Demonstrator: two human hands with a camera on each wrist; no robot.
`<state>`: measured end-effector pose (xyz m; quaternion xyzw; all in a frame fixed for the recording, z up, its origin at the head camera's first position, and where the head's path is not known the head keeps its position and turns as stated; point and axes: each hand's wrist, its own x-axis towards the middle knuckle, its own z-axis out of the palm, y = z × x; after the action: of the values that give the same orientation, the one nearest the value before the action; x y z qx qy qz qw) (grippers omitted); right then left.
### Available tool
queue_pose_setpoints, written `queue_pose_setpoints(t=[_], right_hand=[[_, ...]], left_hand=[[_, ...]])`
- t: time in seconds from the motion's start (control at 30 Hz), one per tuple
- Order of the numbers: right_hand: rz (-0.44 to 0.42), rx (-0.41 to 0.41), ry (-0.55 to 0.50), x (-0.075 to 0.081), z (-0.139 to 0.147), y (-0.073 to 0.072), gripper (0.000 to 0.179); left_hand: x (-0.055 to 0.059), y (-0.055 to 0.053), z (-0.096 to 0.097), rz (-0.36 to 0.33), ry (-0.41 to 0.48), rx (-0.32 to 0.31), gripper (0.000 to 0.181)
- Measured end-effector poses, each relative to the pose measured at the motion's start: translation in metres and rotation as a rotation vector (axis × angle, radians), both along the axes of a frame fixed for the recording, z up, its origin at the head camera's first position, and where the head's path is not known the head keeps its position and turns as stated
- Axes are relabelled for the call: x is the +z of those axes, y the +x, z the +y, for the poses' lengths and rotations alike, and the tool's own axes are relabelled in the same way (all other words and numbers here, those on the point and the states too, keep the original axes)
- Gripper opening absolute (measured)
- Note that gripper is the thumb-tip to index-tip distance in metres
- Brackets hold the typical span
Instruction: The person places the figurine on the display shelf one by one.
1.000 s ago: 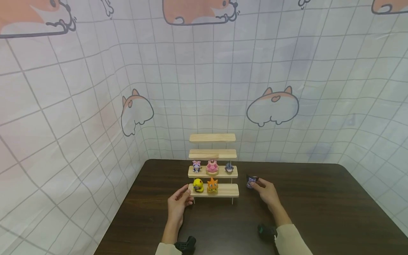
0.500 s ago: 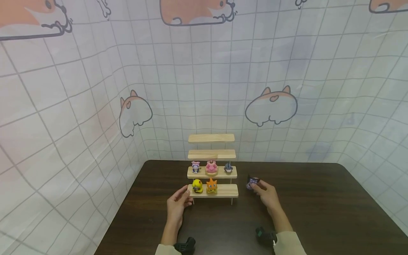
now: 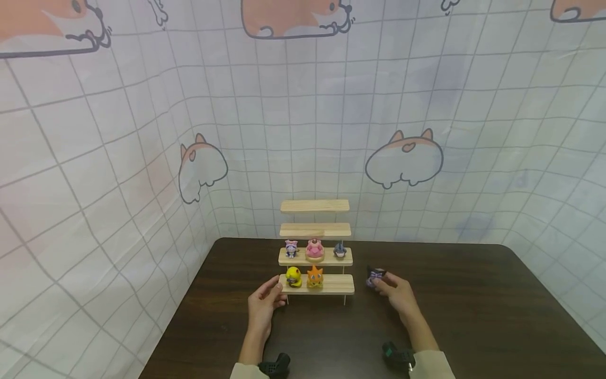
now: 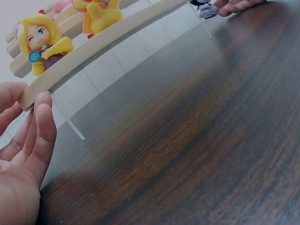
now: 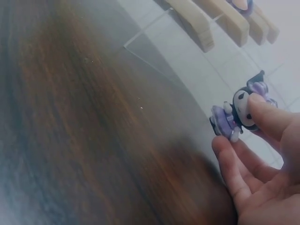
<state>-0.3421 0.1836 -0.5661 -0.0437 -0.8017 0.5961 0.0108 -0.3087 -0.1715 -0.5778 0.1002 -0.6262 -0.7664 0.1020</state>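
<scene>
My left hand [image 3: 261,308] grips the left end of the lowest step of a tiered wooden display shelf [image 3: 338,284], thumb on one side and fingers beneath in the left wrist view. On that step stand a yellow-haired figurine [image 4: 38,40] and an orange-and-yellow figurine [image 3: 314,277]. Right of the shelf, my right hand [image 3: 401,296] pinches a small black-and-purple figurine [image 5: 241,105] between thumb and fingers, apart from the shelf. Its white face shows in the right wrist view, and the thumb covers part of its head.
One step up sit a pink-eared figurine [image 3: 291,249], a pink figurine [image 3: 314,250] and a grey-blue figurine [image 3: 340,249]. Two bare steps rise behind. The shelf stands on a dark wood table [image 3: 473,305], with a patterned cloth [image 3: 303,131] behind it.
My right hand has lowered the black-and-purple figurine slightly and turned it a little. My left hand stays at the shelf's end, and the other figurines have not moved.
</scene>
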Motion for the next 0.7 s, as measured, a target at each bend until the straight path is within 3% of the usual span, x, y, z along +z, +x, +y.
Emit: queue_pose_setpoints(t=[0.33,0.7], right_hand=[[0.044,0.092,-0.019,0.003,0.004,0.006,0.041],[0.089,0.142,0.005,0.024,-0.001,0.011,0.039]], left_hand=[[-0.001,-0.001,0.000,-0.006,-0.001,0.002,0.038],[-0.001,0.000,0.000,0.007,0.003,-0.005,0.040]])
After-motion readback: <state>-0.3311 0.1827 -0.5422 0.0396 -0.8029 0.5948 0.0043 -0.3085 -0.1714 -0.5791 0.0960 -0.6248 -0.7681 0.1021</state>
